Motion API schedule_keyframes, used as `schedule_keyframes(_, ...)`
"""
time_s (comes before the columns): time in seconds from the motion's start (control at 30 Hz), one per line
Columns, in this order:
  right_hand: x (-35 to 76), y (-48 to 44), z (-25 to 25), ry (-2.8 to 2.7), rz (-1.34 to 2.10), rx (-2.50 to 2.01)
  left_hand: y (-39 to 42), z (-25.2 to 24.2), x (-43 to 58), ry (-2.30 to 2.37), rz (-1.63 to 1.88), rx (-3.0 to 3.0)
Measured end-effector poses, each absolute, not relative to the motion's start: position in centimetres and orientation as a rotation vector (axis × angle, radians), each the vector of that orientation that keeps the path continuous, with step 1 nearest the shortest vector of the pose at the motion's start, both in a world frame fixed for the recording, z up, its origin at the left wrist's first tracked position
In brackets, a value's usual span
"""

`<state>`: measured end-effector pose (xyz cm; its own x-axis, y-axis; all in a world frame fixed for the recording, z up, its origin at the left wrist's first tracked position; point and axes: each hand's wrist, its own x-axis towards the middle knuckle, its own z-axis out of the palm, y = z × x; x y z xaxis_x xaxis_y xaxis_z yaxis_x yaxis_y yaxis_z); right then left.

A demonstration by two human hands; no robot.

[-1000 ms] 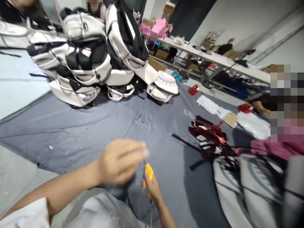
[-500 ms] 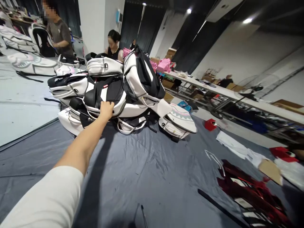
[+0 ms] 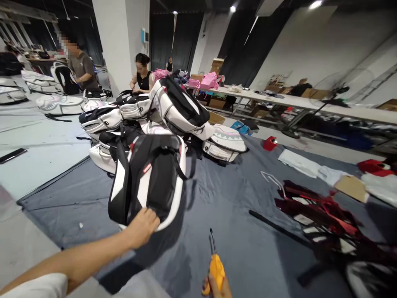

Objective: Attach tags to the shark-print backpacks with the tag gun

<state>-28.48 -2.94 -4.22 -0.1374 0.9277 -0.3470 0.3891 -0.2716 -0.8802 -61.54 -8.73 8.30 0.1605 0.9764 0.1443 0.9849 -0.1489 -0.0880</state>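
One black-and-white backpack (image 3: 163,182) was gripped at its near edge by the tightly curled left hand (image 3: 144,227), over one grey sheet (image 3: 229,198) and before one pile of bags (image 3: 169,108); one orange-handled tool (image 3: 218,267) was clasped in the right hand (image 3: 223,289); two red objects (image 3: 269,143) were seen farther right

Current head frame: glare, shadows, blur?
Head view: ceiling lights blown out; head view: shadows on the grey sheet beside the backpack in the left hand; head view: lower-right corner dark and smeared, yellow tool in the right hand fairly crisp.
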Motion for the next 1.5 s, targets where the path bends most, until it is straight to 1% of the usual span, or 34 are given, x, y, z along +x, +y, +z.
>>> schedule_keyframes(0.1,-25.5,-5.1,-2.9,-1.322,1.449,-1.653,-14.6,4.5,-54.4,-1.888,-0.087,-2.537)
schedule_keyframes(0.2,-22.5,-7.0,-0.9,-1.241,1.371,-1.663,-18.0,2.8,-50.2,-1.955,-0.081,-2.702)
schedule_keyframes(0.27,-20.7,-8.2,0.2,-1.191,1.354,-1.673,-19.2,2.9,-49.4,-2.008,-0.2,-2.806)
schedule_keyframes(0.33,-19.4,-9.4,1.0,-1.178,1.36,-1.674,-19.2,3.3,-50.2,-2.05,-0.435,-2.852)
schedule_keyframes(0.37,-18.9,-10.0,1.3,-1.191,1.369,-1.676,-18.8,3.6,-50.9,-2.127,-0.56,-2.746)
schedule_keyframes(0.43,-18.4,-10.9,1.7,-1.245,1.392,-1.691,-17.0,3.9,-52.4,-2.381,-0.688,-2.258)
schedule_keyframes(0.5,-18.3,-11.8,2.1,-1.316,1.419,-1.697,-14.7,3.9,-53.4,-2.629,-0.589,-1.683)
schedule_keyframes(0.53,-18.2,-12.1,2.3,-1.351,1.432,-1.688,-13.6,3.8,-53.7,-2.743,-0.488,-1.511)
schedule_keyframes(0.63,-18.1,-12.5,3.0,-1.496,1.496,-1.611,-11.0,3.0,-54.3,-2.984,-0.235,-1.417)
schedule_keyframes(0.7,-18.0,-12.1,3.5,-1.63,1.564,-1.534,-10.6,2.8,-54.5,-2.975,-0.274,-1.454)
schedule_keyframes(0.8,-18.3,-11.0,4.9,-1.794,1.606,-1.458,-12.8,3.4,-54.3,-2.871,-0.626,-1.527)
schedule_keyframes(0.87,-18.9,-10.0,6.2,-1.867,1.585,-1.428,-15.7,4.2,-54.2,-2.927,-0.988,-1.608)
schedule_keyframes(0.93,-20.0,-8.6,7.8,-1.973,1.527,-1.415,-18.6,4.9,-54.3,-3.029,-1.485,-1.753)
schedule_keyframes(1.0,-22.1,-6.6,9.3,-2.152,1.384,-1.439,-20.4,4.9,-54.6,-3.072,-2.048,-1.772)
schedule_keyframes(1.03,-23.5,-5.4,9.9,-2.272,1.268,-1.473,-20.7,4.6,-54.8,-3.102,-2.288,-1.612)
schedule_keyframes(1.07,-25.1,-4.1,10.4,-2.396,1.121,-1.524,-20.7,4.1,-55.1,-3.16,-2.453,-1.312)
schedule_keyframes(1.1,-26.8,-2.7,10.7,-2.507,0.954,-1.592,-20.3,3.5,-55.4,-3.222,-2.54,-0.95)
schedule_keyframes(1.17,-30.2,-0.5,11.1,-2.655,0.616,-1.767,-19.2,2.1,-56.0,-3.299,-2.564,-0.335)
schedule_keyframes(1.23,-32.9,0.7,11.2,-2.805,0.461,-1.79,-18.3,0.9,-56.7,-3.346,-2.58,-0.098)
schedule_keyframes(1.33,-34.3,0.5,11.4,-3.131,0.588,-1.486,-18.0,-0.2,-57.5,-3.311,-2.729,-0.133)
schedule_keyframes(1.37,-34.2,0.2,11.6,-3.167,0.611,-1.455,-18.1,-0.4,-57.7,-3.288,-2.77,-0.15)
schedule_keyframes(1.43,-33.7,-0.6,12.1,-3.087,0.595,-1.569,-18.3,-0.5,-58.0,-3.281,-2.807,-0.16)
schedule_keyframes(1.47,-33.5,-1.0,12.5,-3.029,0.65,-1.614,-18.3,-0.5,-58.1,-3.305,-2.801,-0.166)
schedule_keyframes(1.5,-33.3,-1.4,12.8,-3.005,0.801,-1.598,-18.3,-0.5,-58.1,-3.344,-2.784,-0.181)
